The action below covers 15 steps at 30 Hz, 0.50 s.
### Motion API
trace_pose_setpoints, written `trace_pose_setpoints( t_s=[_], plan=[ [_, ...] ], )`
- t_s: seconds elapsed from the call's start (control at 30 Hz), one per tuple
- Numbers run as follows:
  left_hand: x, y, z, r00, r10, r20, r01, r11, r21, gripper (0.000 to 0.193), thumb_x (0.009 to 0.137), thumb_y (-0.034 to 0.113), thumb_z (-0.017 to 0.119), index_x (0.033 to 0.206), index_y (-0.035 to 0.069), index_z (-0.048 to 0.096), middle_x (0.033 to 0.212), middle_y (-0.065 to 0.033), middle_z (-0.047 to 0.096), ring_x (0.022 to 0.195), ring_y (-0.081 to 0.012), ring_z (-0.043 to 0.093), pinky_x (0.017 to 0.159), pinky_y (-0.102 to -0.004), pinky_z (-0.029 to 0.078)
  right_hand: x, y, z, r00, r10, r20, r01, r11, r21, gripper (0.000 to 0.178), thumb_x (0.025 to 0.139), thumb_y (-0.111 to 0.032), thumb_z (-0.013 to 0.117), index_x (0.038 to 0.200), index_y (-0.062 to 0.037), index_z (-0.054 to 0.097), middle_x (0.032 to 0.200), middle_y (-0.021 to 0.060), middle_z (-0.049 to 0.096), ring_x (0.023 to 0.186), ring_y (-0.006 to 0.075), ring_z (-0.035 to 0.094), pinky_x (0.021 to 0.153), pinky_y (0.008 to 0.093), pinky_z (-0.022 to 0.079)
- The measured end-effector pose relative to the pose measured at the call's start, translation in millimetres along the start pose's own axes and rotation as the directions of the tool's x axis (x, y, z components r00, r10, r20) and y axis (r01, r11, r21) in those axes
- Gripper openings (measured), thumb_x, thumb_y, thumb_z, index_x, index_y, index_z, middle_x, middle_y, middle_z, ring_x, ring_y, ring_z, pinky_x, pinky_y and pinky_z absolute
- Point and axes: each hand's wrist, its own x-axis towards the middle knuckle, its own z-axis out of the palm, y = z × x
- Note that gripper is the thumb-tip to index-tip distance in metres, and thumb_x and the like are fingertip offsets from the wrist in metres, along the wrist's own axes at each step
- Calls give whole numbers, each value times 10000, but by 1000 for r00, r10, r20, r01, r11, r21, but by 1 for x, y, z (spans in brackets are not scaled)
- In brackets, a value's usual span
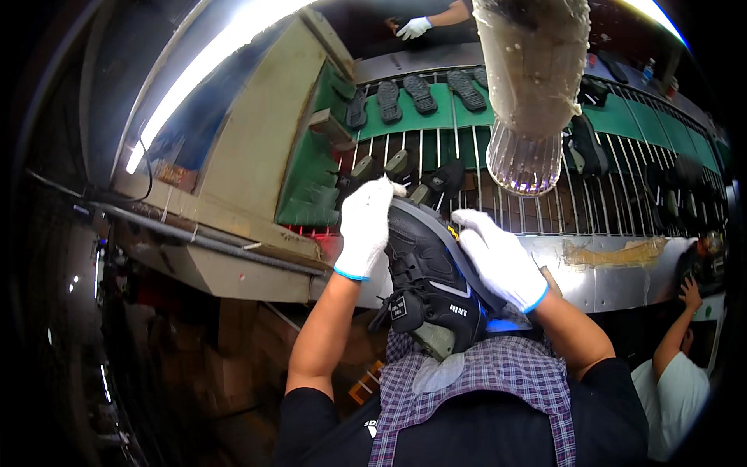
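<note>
A black lace-up shoe [424, 272] with green-grey patches at the heel is held tilted in front of my chest, toe up. Its dark sole [475, 280] runs along its right side. My left hand [366, 226], in a white glove with a blue cuff, is closed round the toe end. On the sole side, my right hand [498, 261], gloved alike, lies with fingers stretched out against the sole. The shoe's heel end rests near my checked apron [498, 370]. A blue piece [510, 325] shows under my right wrist.
Beyond my hands runs a metal-bar rack with several shoes [589, 144]. Several loose soles [420, 95] lie on the green strip [436, 122]. A pipe with a clear ribbed end [525, 159] hangs overhead. Another person's gloved hand [415, 29] is at the far side; a co-worker's arm [673, 338] is at right.
</note>
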Motion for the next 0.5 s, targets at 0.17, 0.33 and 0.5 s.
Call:
trace_pose_setpoints(
  t_s=[0.17, 0.33, 0.5],
  plan=[
    [1, 1, 6, 996, 18, -83, -23, 998, -52, 300, 1071, 184, 574, 998, -18, 783, 969, -71, 771, 923, -153, 685, 879, -310, 524, -34, 0, -7, 994, -48, 95, 64, 984, -164, 765, 936, -339, 715, 1533, 50, 434, 1394, 319, 615, 1293, 451, 620, 1116, 483, 490],
    [12, 11, 14, 1000, -18, 9, 19, 998, -66, 241, 1045, 130, 605, 978, -29, 772, 952, -62, 759, 888, -147, 661, 859, -308, 518, -8, 49, -29, 928, -286, 239, 345, 900, -265, 793, 889, -301, 737, 1493, 112, 433, 1223, 345, 662, 1097, 513, 676, 973, 509, 560],
    [18, 23, 32, 999, 46, 12, -45, 995, -89, 304, 1040, 205, 578, 939, -24, 750, 897, -99, 744, 844, -178, 665, 831, -342, 525, -39, 36, -35, 924, -366, 108, 382, 875, -299, 744, 925, -181, 677, 1581, 9, 381, 1065, 236, 693, 714, 391, 702, 641, 465, 591]
  ],
)
